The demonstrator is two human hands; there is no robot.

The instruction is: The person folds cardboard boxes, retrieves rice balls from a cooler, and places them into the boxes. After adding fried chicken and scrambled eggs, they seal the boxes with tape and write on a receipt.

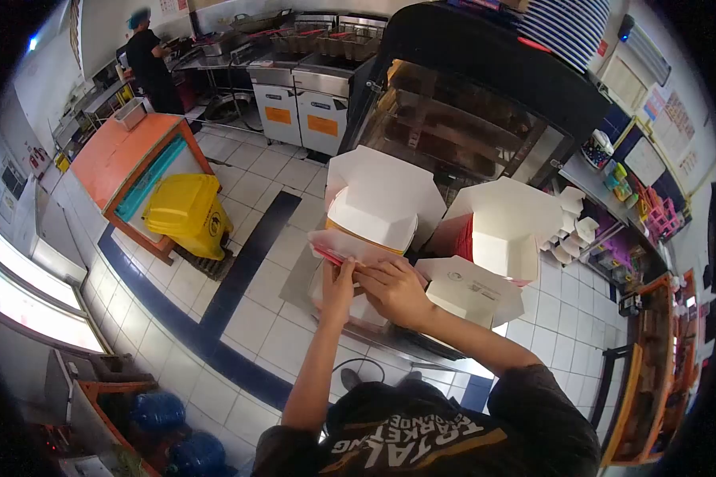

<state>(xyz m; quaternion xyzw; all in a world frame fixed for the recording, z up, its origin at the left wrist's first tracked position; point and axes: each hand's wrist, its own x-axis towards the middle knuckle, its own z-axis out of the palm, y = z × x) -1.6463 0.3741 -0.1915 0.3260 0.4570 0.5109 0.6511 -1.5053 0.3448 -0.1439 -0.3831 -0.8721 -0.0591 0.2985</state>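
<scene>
My left hand (pixel 340 280) pinches the left end of a red-and-white paper food box (pixel 346 244), partly folded, at the front of the counter. Beside it my right hand (pixel 393 292) has its fingers bent over the same box's right part. Just behind stands an open white food box (pixel 387 191) with its flaps up. To the right is another open box (pixel 511 226), red on one outer side and white inside. Nearer to me, a third open box (pixel 471 288) shows small print on its raised flap. My hands hide part of the held box.
A glass-fronted display cabinet (pixel 453 119) stands behind the boxes, with stacked striped containers (pixel 569 28) on top. On the left are a yellow bin (pixel 187 211) and an orange table (pixel 123 155). A person in dark clothes (pixel 151 67) stands by the stoves, near fryers (pixel 298 107).
</scene>
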